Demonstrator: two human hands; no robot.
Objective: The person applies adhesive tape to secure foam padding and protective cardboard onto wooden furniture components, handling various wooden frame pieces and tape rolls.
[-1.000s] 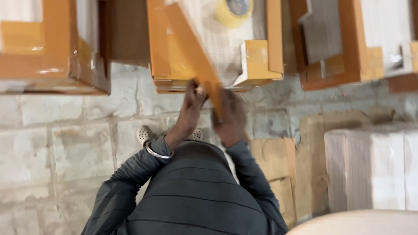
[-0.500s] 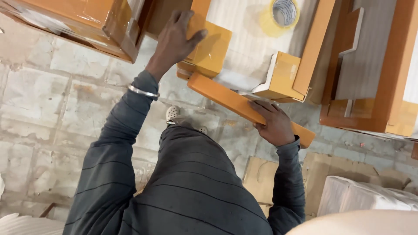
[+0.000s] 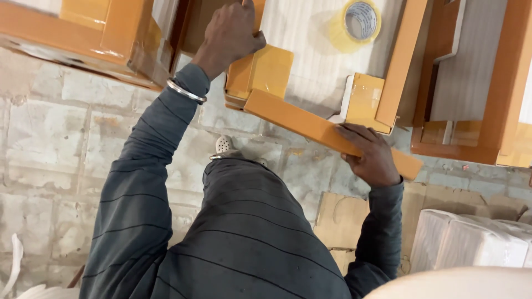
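Two hands, right fingers (image 3: 354, 134) atop orange strip (image 3: 293, 119), left hand (image 3: 230, 33) gripping frame (image 3: 260, 72)

A: How many hands show?
B: Two: the left hand (image 3: 230, 33) and the right hand (image 3: 370, 156).
A: Tape rolls?
B: One yellow tape roll (image 3: 354, 25), above the right hand.
A: Loose strips?
B: One orange strip (image 3: 293, 117), under the right hand.
A: Bracelets?
B: One metal bracelet (image 3: 185, 92), on the left wrist.

Worn stone-tile floor (image 3: 50, 127) with flattened cardboard (image 3: 341, 221)
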